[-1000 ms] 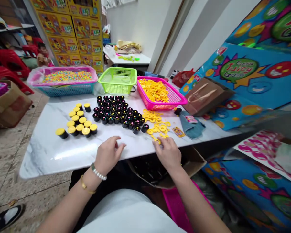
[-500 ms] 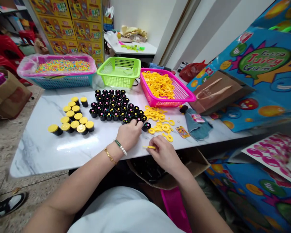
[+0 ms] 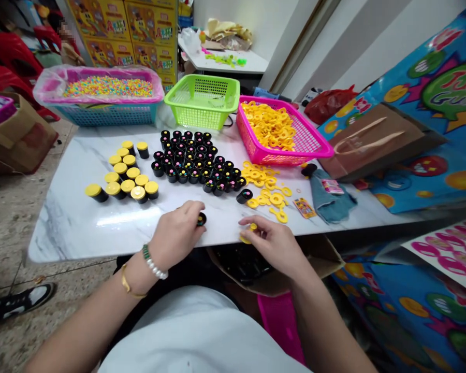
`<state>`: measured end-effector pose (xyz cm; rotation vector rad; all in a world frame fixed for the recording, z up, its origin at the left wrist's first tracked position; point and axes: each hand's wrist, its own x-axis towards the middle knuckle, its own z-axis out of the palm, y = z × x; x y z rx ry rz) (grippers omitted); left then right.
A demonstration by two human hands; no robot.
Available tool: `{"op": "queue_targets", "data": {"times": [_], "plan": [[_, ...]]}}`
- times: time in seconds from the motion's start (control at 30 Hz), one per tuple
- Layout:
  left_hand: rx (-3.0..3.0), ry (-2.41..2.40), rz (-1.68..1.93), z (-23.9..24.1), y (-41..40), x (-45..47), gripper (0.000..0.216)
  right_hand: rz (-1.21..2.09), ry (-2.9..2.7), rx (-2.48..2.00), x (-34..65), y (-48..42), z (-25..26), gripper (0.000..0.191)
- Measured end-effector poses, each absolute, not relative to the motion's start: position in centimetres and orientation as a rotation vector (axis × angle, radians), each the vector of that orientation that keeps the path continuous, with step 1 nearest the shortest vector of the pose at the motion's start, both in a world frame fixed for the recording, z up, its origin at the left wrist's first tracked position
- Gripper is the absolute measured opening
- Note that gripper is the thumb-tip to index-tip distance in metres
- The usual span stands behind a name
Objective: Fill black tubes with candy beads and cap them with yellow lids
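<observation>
Near the table's front edge, my left hand [image 3: 178, 228] is closed around a small black cup [image 3: 202, 219], its open top facing right. My right hand [image 3: 270, 239] pinches a yellow plastic piece [image 3: 247, 237] between thumb and fingers, apart from the cup. Behind my hands stand several black cups [image 3: 194, 165] in a cluster, with coloured candies visible in them. One black cup [image 3: 244, 196] leans alone at the cluster's right. Loose yellow plastic pieces [image 3: 276, 199] lie beside it. To the left stand several black cups with yellow lids [image 3: 127, 185].
At the back are a plastic-lined basin of small candies [image 3: 108, 87], a green basket [image 3: 202, 111] and a pink basket [image 3: 285, 156] of yellow pieces. A denim cloth [image 3: 330, 199] and a paper bag [image 3: 373, 147] lie right. Below the edge sits a cardboard box [image 3: 318, 264].
My left hand has come away from the cluster toward the front edge, bringing a black cup. My right hand still holds the yellow piece, now turned differently. The whole view has shifted slightly.
</observation>
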<state>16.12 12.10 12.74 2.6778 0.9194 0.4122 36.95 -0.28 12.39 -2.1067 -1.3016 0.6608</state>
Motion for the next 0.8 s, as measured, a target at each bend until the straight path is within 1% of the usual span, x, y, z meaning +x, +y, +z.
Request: {"op": "queue_targets", "data": {"times": [0.07,0.1,0.2,0.3,0.37,0.43,0.53,0.63,0.8], "plan": [[2.596,0.989,0.509,12.2,12.2,14.1,0.042,0.869,-1.139,-1.874,36.6,0.5,12.5,0.026],[2.552,1.001,0.552,11.8,12.2,13.5,0.043,0.957,-1.074,-1.749,36.2,1.1,12.5,0.026],[2.413,1.003,0.657,10.6,12.2,13.1,0.031,1.184,-0.933,-1.478,34.3,3.3,12.2,0.025],[2.337,1.013,0.755,9.7,12.0,13.5,0.019,1.356,-0.858,-1.385,32.1,5.6,11.9,0.028],[2.331,1.002,0.795,9.3,11.8,13.6,0.018,1.350,-0.885,-1.394,31.1,6.9,11.8,0.030],[2.335,0.985,0.800,9.0,11.7,13.6,0.019,1.270,-0.964,-1.432,30.4,7.9,11.8,0.029],[2.340,1.009,0.768,8.9,11.7,13.6,0.023,1.117,-1.114,-1.478,29.9,9.0,12.0,0.026],[2.346,1.040,0.720,9.0,11.7,13.6,0.023,1.070,-1.194,-1.484,29.9,9.3,12.1,0.023],[2.347,1.049,0.694,9.2,11.7,13.7,0.022,1.106,-1.049,-1.505,29.7,8.4,11.3,0.036]]}}
